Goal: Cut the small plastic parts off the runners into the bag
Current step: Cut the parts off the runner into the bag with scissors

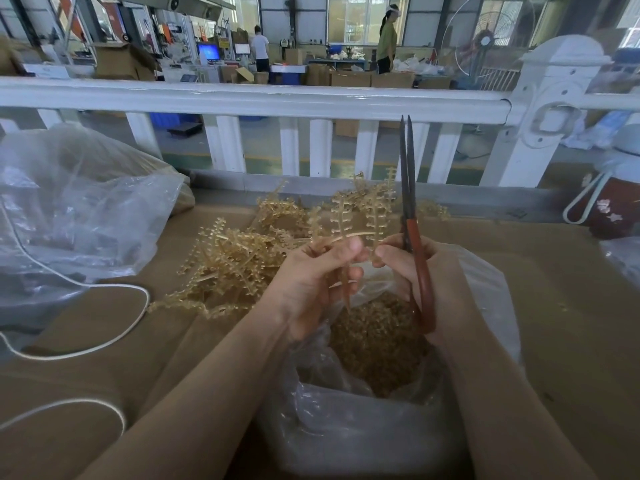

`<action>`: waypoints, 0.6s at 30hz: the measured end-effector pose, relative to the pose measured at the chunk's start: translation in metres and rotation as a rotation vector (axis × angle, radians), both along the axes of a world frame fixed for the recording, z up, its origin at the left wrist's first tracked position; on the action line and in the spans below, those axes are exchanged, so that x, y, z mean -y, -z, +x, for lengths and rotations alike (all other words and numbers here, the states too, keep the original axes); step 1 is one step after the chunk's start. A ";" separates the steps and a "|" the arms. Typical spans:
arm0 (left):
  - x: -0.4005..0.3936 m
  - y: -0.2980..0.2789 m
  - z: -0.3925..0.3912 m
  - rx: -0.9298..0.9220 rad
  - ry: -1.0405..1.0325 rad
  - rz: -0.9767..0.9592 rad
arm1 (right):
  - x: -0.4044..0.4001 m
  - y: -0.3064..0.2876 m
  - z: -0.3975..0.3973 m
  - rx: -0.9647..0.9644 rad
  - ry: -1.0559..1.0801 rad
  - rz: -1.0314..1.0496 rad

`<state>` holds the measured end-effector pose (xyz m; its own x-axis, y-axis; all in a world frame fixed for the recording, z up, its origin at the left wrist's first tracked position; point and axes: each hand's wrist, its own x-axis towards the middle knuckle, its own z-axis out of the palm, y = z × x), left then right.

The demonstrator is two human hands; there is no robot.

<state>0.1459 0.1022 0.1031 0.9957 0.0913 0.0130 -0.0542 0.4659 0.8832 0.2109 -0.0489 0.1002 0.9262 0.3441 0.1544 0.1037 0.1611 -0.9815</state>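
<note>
A white railing (256, 98) with square pickets and a capped post (550, 109) runs across the near side of a large workshop hall. Beyond it lie a grey floor (263, 147), stacked cardboard boxes (353, 77), a lit blue monitor (208, 51) and a standing fan (485, 43). Tall windows (367, 19) along the far wall let in daylight.

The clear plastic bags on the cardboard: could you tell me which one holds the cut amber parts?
The open clear bag below both hands, with loose amber pieces inside; the crumpled bag at left shows none.
</note>
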 end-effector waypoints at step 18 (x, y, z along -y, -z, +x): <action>0.011 0.003 0.001 -0.079 -0.170 -0.006 | -0.004 0.004 -0.002 0.059 -0.051 -0.064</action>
